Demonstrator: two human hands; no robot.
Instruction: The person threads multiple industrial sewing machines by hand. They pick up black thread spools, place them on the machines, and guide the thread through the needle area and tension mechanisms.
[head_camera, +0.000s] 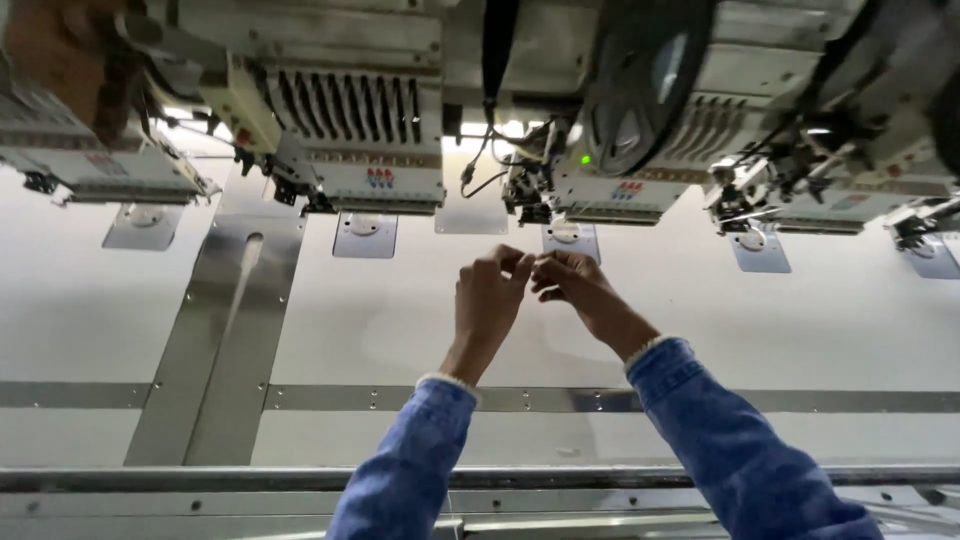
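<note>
Both hands meet above the white table (400, 320), fingertips almost touching just below an embroidery head (590, 185). The left hand (490, 295) and right hand (570, 280) each have their grip pinched shut — seemingly on a fine thread, though it is too thin to make out. If a strand runs there, it lies between the two pinches, roughly left to right, with the needle plate (568, 235) just beyond the right hand — the nearer hand to the head.

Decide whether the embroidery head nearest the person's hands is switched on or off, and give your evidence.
On, it seems: a small green light glows on the embroidery head just above both hands.
</note>
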